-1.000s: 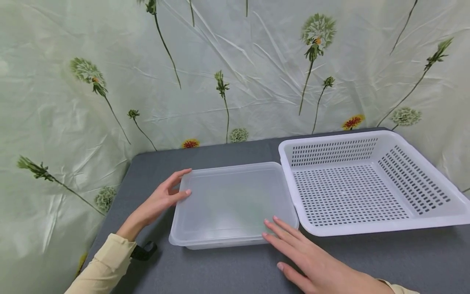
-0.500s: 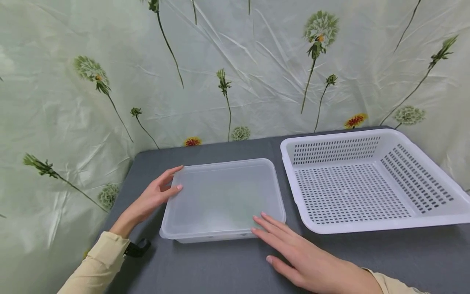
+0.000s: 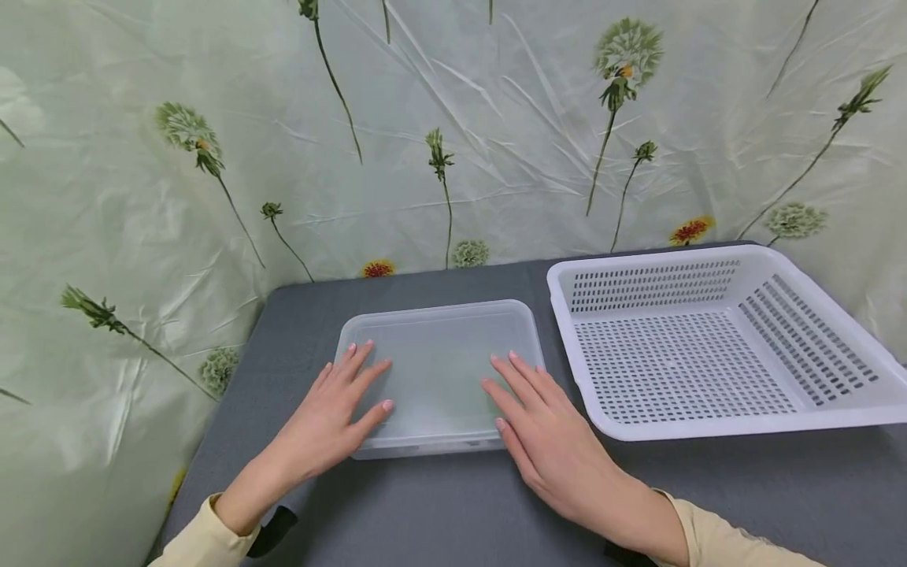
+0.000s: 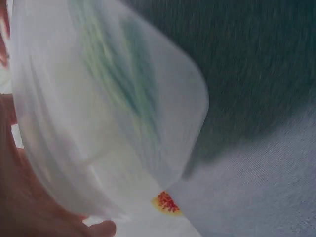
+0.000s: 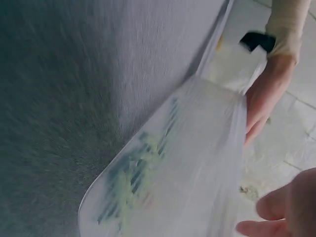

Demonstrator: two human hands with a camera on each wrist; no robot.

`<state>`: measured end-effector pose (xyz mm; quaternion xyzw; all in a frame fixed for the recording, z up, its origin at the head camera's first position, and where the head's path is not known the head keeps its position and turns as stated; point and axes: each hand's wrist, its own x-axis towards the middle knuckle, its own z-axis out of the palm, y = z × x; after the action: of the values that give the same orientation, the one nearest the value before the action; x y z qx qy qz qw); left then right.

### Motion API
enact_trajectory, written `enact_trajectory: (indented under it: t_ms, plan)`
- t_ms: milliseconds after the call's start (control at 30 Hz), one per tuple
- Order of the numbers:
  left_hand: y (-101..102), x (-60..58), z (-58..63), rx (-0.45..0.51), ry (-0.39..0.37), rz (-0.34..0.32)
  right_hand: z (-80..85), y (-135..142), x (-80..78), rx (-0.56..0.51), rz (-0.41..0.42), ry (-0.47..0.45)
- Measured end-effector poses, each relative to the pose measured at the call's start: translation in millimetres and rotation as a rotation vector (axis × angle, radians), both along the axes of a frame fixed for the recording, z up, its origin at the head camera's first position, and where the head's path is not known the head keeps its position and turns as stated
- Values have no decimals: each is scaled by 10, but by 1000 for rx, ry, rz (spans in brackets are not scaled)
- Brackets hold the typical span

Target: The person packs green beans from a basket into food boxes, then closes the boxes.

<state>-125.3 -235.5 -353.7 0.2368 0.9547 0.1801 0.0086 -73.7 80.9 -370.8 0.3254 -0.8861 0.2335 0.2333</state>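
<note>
A flat rectangular translucent plastic food container [image 3: 439, 362] with its lid on lies on the grey table, between my two hands. My left hand [image 3: 329, 417] is spread over the lid's front left part, fingers fairly straight. Over the front right part, my right hand [image 3: 556, 445] extends its fingers, their tips overlapping the lid in the head view. Blurred green shapes [image 4: 121, 69] show through the container's wall in the left wrist view. Similar green and dark streaks [image 5: 136, 173] appear through it in the right wrist view.
To the right of the container stands a white perforated plastic basket [image 3: 567, 354], with a narrow strip of table between them. A grey cloth [image 3: 439, 512] covers the table. Behind and to the left hangs a pale curtain [image 3: 340, 205] printed with dandelions.
The container has shifted left, away from the basket it was against. My left hand has moved from its left edge onto the lid, and my right hand has reached farther over it.
</note>
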Motion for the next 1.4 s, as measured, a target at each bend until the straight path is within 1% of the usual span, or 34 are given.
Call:
enact_trajectory:
  t_ms: [67, 133, 200, 300, 500, 667, 867, 933, 1000, 1067, 1100, 1133, 1167, 1233, 1300, 1333, 1400]
  plan:
    - [27, 46, -29, -50, 28, 14, -42, -45, -83, 55, -40, -36]
    - [38, 64, -64, -89, 59, 15, -90, -65, -150, 96, -79, -70]
    - [41, 65, -92, -119, 90, -2, -135, -68, -194, 131, -114, -98]
    - [40, 58, -123, -172, 123, -36, -174, -67, -230, 180, -144, -129]
    - [42, 82, -160, -234, 156, -79, -191, -66, -212, 261, -155, -141]
    - [58, 82, -170, -260, 150, -81, -210, -56, -205, 276, -150, -125]
    - [43, 47, -153, -255, 154, -84, -218, -60, -235, 270, -143, -111]
    - [28, 33, -138, -229, 146, -82, -191, -59, -227, 252, -134, -140]
    - [13, 22, -109, -178, 118, -80, -132, -40, -170, 227, -111, -187]
    - [-3, 10, -69, -116, 71, -79, -33, 14, -45, 197, -68, -235]
    - [-11, 4, -34, -86, 46, -83, 36, 56, 35, 186, -34, -240]
    - [-22, -9, 8, -67, 24, -91, 117, 106, 114, 178, 8, -231]
    - [-34, -26, 67, -56, 8, -102, 207, 161, 185, 166, 56, -202]
    - [-61, -92, 205, -61, -5, -124, 417, 280, 274, 153, 141, -144]
    - [-79, -199, 365, -80, -2, -146, 642, 384, 248, 152, 196, -72]
    - [-90, -262, 440, -94, 2, -154, 747, 422, 188, 152, 220, -48]
    - [-96, -397, 560, -100, -4, -164, 918, 469, -9, 171, 254, -41]
